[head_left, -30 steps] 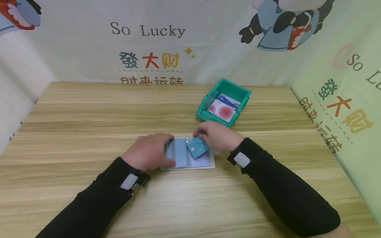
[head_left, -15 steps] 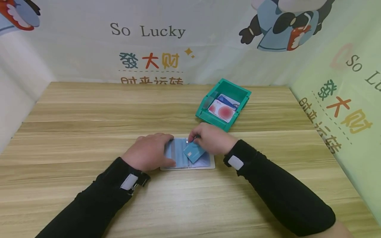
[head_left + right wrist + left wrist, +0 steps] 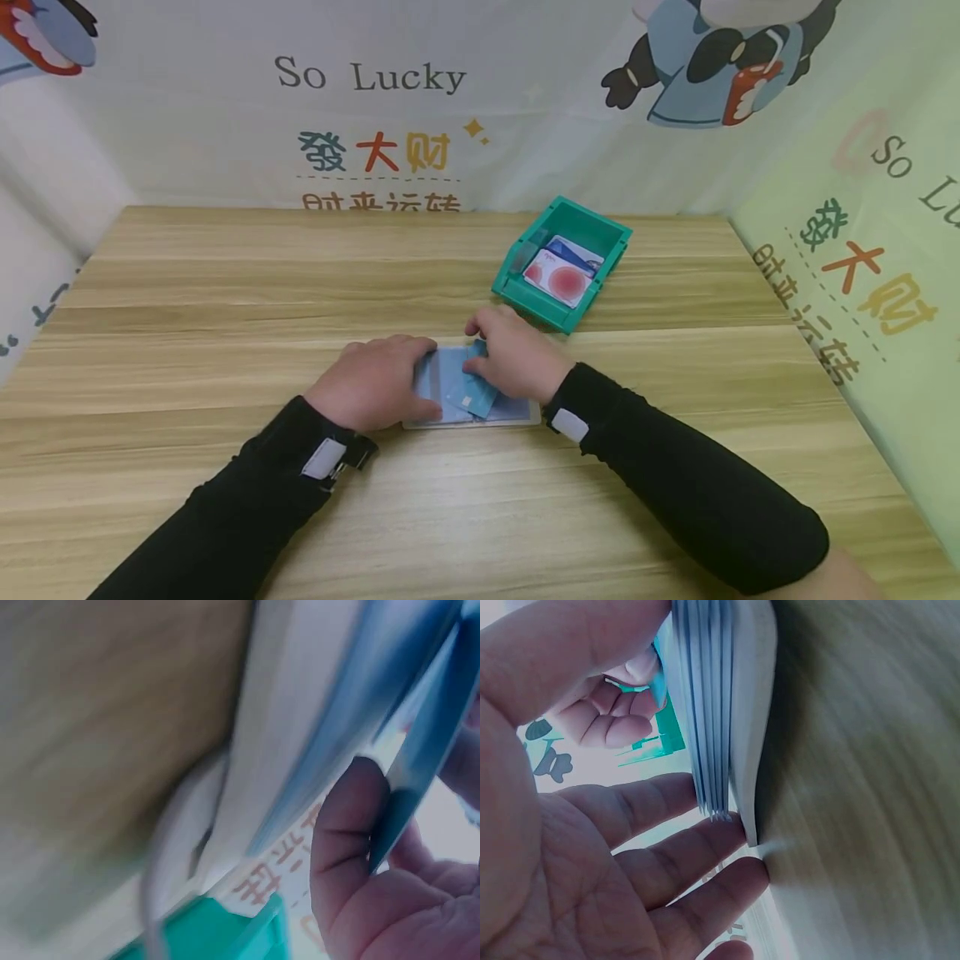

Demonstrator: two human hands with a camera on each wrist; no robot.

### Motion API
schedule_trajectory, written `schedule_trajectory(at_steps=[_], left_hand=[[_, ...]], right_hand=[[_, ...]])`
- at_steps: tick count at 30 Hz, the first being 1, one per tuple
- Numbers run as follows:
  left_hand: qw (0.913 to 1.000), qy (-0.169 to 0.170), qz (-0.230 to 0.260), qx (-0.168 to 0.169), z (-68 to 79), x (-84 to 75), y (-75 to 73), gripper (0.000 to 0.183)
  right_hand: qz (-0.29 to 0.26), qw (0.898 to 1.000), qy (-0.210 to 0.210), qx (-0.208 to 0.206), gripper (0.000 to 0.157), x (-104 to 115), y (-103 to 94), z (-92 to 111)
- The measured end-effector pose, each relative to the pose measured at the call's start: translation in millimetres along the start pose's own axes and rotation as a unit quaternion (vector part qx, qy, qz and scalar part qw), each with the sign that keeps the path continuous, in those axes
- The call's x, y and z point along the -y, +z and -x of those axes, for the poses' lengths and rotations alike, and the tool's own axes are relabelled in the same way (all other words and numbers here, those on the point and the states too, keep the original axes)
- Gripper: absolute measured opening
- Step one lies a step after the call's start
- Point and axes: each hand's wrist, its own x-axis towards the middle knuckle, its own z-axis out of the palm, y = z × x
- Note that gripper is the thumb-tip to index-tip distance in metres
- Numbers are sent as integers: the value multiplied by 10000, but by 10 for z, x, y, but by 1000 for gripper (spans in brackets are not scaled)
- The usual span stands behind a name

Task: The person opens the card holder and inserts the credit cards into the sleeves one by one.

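Observation:
A card holder with clear sleeves lies spread on the table. My left hand holds its left side, thumb at the near edge and fingers at the far edge. In the left wrist view the stacked sleeves stand edge-on between thumb and fingers. My right hand pinches a blue bank card over the middle of the holder, tilted, its chip end towards me. The right wrist view has the card between thumb and fingers, near the sleeves. Whether its tip is inside a sleeve, I cannot tell.
Behind my right hand a green bin holds a white card with pink circles and a dark blue card. The wooden table ends at printed cloth walls behind and to the right.
My right hand has moved left with the blue card, from above the right page to the holder's middle, and the card has turned steeper. The left hand stays in place.

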Motion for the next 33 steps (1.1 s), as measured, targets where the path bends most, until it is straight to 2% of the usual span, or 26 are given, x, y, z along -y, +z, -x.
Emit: schedule_trajectory(at_steps=[5,10,15,19,21,23,26,33], left_hand=[[10000,31,16,21,10,15,2,82],[10000,32,4,3,15,16,13,86],[10000,28,-32,-6,-1,-6,19,86],[10000,-15,-35,40,-10,-24,13,86],[10000,-25,-38,52,-10,-25,6,85],[10000,-39,-38,54,-5,-24,0,85],[10000,-26,-56,41,1,-19,-6,85],[10000,6,63,43,1,-4,3,87]], right_hand=[[80,9998,-168,13,36,88,36,-15],[-152,9993,-308,144,35,74,33,6],[-229,9994,-257,-14,43,-17,-67,164],[398,9988,-226,172,68,-56,-138,370],[872,9949,-364,362,83,-55,-117,447],[1302,9889,-598,403,89,-49,-69,485],[1589,9835,-835,224,86,-42,9,484],[1238,9883,-889,42,66,-22,79,425]])
